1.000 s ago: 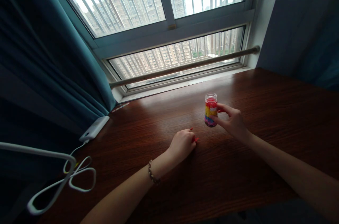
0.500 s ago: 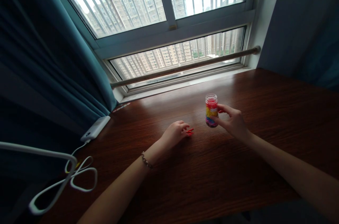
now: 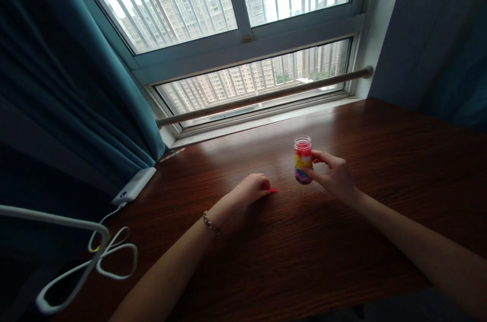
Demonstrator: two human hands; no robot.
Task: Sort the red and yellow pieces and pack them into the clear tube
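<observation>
My right hand is wrapped round a small clear glass jar from its right side, thumb in front. The jar stands upright with its mouth uncovered, and layers of red, yellow, blue and purple bits fill it almost to the neck. To the left, my left hand rests low at the table, its fingers closed in a pinch. A thin red piece sticks out at the fingertips; its exact kind is too small to make out. The wrist above wears a braided bracelet.
Both hands are over a dark brown wooden table. At its left edge lie a white power bank and a looped white cable, beside a blue curtain. A window with a horizontal rail borders the far side.
My left fingers have drawn together from a looser curl onto the red pieces, and less red shows now. My right hand and the jar stay in place.
</observation>
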